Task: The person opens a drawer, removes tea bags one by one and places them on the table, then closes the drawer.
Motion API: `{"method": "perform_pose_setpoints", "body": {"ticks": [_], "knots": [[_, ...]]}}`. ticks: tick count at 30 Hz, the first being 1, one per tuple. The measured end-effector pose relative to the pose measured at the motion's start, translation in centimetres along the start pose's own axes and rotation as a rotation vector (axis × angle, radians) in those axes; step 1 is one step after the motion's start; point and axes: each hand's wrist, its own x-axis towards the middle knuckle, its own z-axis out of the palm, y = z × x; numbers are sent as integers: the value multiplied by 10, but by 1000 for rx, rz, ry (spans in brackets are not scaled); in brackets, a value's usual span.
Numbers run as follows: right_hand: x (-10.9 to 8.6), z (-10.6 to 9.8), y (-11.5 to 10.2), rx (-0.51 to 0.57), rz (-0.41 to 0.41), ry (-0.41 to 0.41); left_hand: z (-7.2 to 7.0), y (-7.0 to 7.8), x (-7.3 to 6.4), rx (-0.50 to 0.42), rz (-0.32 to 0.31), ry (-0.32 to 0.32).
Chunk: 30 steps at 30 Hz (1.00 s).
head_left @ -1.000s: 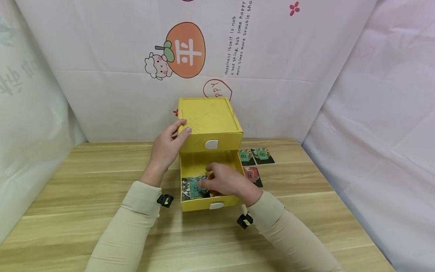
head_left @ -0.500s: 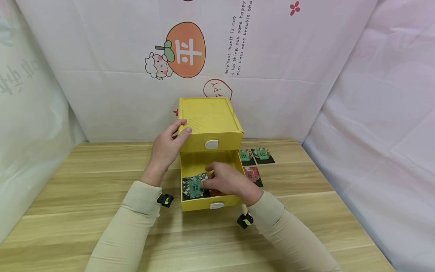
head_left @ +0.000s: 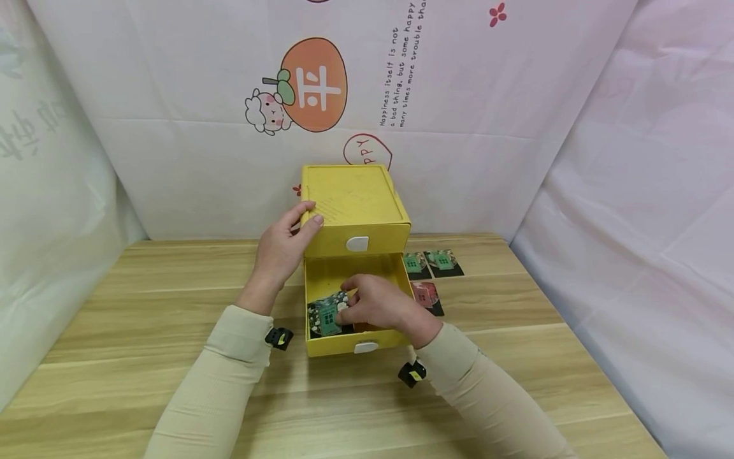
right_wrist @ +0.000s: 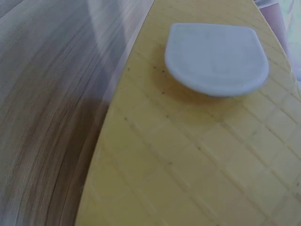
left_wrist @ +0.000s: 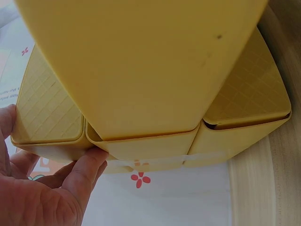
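A yellow two-drawer box (head_left: 355,194) stands at the back of the table, its lower drawer (head_left: 332,347) pulled out. My left hand (head_left: 281,248) holds the box's upper left front corner; the left wrist view shows those fingers (left_wrist: 84,174) around the edge. Inside the lower drawer, my right hand (head_left: 381,306) pinches the right edge of a square card (head_left: 327,322) with a green panel. That card lies tilted at the front left of the drawer. Beneath the right hand something brownish is mostly hidden. A white handle (right_wrist: 216,59) fills much of the right wrist view, where no fingers show.
Right of the box, two green-panelled cards (head_left: 443,262) and a red-panelled card (head_left: 425,296) lie on the wooden table (head_left: 189,293). The drawer partly covers some of them. A printed white cloth (head_left: 459,159) hangs close behind the box.
The card in the drawer has tilted and turned slightly, its upper right corner rising under the right hand's fingers. My right fingers shifted a little left. The left hand and box have stayed put.
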Motion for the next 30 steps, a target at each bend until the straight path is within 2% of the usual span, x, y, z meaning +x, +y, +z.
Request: {"method": "perform_pose_setpoints", "body": {"ticks": [9,18,30], "knots": [[-3,0,1,-16,-14,28,0,1,0,12,-1,2],[-11,-6,2,-74,-83,122,0,0,-1,13,3,-10],[-26,-20,5,-11,-76,224,0,0,0,15,8,-4]]}}
